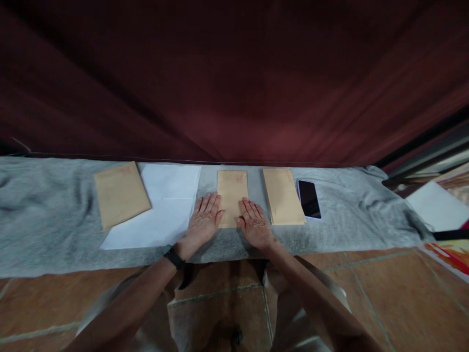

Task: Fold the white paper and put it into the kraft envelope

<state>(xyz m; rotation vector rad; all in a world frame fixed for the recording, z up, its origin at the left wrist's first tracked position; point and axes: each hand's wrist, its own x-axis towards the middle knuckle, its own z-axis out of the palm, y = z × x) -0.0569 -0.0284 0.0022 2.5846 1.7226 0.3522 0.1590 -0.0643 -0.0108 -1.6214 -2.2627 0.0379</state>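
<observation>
Head view: the left hand (pixel 203 219) and right hand (pixel 255 224) lie flat with the fingers spread, gripping nothing. The fingertips press the two long edges of the envelope (pixel 232 194), which lies flat on the cloth (pixel 44 220) between them. It looks laid out and under smoothing. A stack (pixel 283 195) and phone (pixel 309 198) wait beyond the right fingers. Beyond the left fingers lie paper (pixel 166 205) and another brown envelope (pixel 120 194), untouched.
</observation>
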